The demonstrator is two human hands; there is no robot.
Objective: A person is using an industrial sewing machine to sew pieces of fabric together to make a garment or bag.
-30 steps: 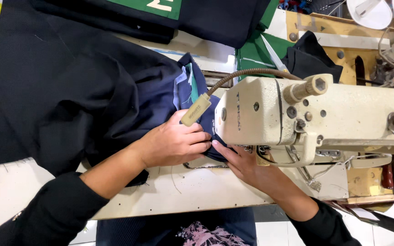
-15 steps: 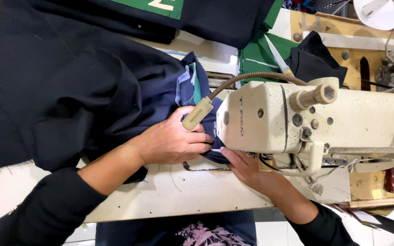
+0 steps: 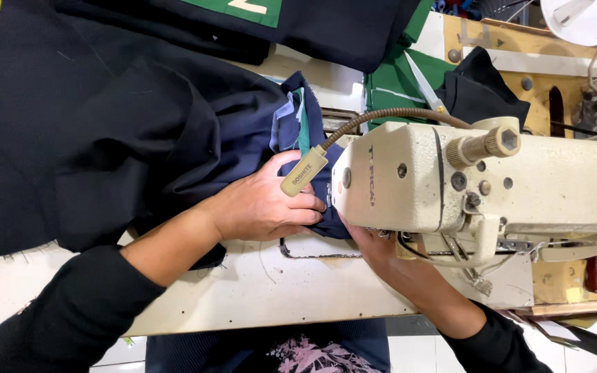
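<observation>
Navy fabric mostly left of sewing machine; left hand presses flat, right hand pinches edge, seam unfinished.

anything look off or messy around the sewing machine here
Nothing looks damaged or spilled. The left hand presses the navy fabric flat beside the sewing machine, while the right hand reaches under its head. The fabric is bunched in folds, and scissors lie loose on green cloth behind the machine.

Navy fabric; cream sewing machine; green cloth.
</observation>
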